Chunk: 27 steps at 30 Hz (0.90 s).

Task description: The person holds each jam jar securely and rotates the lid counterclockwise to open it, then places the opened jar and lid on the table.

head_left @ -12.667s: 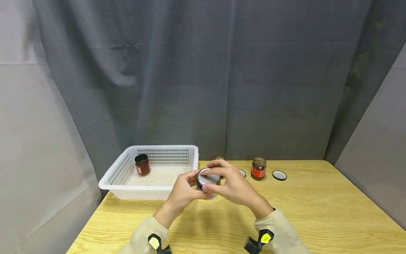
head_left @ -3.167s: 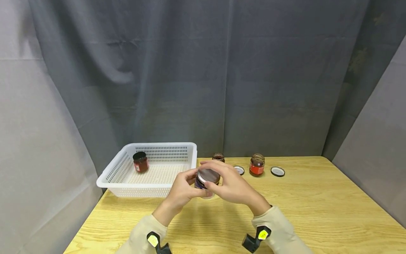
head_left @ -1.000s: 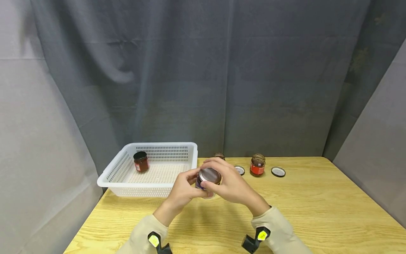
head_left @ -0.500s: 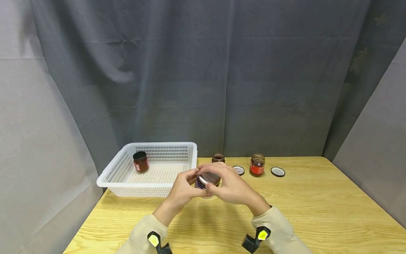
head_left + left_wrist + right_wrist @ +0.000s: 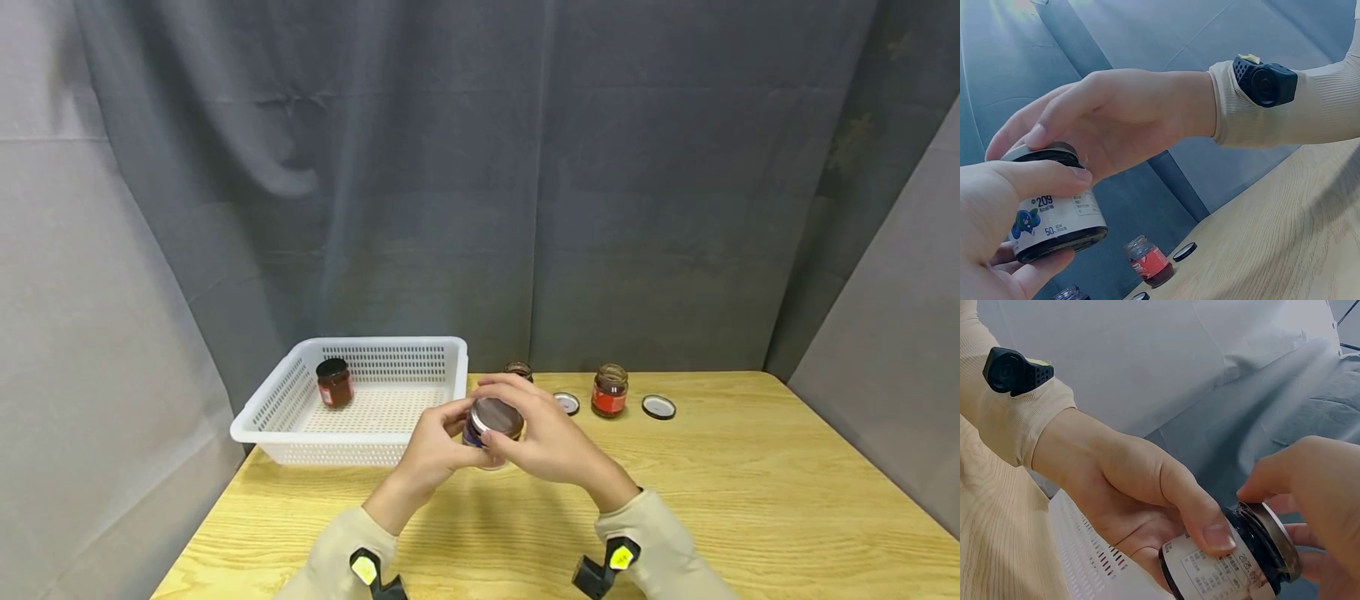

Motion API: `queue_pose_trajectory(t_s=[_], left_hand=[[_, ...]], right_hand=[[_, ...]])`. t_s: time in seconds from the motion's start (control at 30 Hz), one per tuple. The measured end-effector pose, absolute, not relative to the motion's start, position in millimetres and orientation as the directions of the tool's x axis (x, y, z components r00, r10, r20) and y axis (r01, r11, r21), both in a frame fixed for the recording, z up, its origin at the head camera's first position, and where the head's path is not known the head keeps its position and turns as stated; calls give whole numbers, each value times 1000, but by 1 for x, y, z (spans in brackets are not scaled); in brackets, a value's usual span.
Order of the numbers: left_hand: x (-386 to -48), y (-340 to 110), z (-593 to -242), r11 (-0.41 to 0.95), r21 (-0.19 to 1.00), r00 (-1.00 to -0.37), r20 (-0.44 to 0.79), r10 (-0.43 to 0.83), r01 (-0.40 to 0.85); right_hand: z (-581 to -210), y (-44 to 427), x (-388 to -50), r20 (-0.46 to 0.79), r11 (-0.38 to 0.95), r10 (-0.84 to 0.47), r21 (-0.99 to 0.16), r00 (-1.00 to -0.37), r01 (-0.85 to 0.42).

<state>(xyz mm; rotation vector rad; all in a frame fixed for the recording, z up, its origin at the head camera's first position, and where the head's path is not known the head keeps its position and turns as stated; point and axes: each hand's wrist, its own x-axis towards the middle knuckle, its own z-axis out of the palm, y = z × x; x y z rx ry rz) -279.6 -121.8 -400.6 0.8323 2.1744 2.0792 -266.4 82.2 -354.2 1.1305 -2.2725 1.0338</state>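
Observation:
A jar with a white label and a blueberry picture (image 5: 1060, 219) is raised off the table between both hands. The left hand (image 5: 431, 454) grips its body, thumb across the label (image 5: 1216, 572). Over the top, the right hand (image 5: 551, 433) pinches the rim of the metal lid (image 5: 497, 417) between thumb and fingers. In the right wrist view the lid (image 5: 1272, 540) sits at the jar's mouth, slightly tilted; whether it is threaded on I cannot tell. The right fingers partly hide it.
A white basket (image 5: 337, 454) at the left holds a dark-lidded red jar (image 5: 334, 383). Toward the back stand a lidless red-labelled jar (image 5: 609, 393) and another lidless jar (image 5: 519, 369), partly hidden. Two lids lie near them, one (image 5: 566, 404) between the jars, one (image 5: 658, 407) farther right.
The right fingers have shifted around the lid, from farther over its top back to its rim. The left hand keeps its grip on the jar, nearly in the same place.

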Motion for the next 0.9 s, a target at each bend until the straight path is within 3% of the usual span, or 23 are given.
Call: queue_pose_trajectory(t_s=[0.37, 0.9], left_hand=[[-281, -123, -400, -28, 934, -861, 339, 380, 356], [-282, -121, -405, -35, 933, -853, 341, 395, 357]], right_hand=[[-353, 83, -263, 586, 433, -502, -466, -636, -772], [-352, 83, -262, 583, 446, -523, -436, -622, -782]])
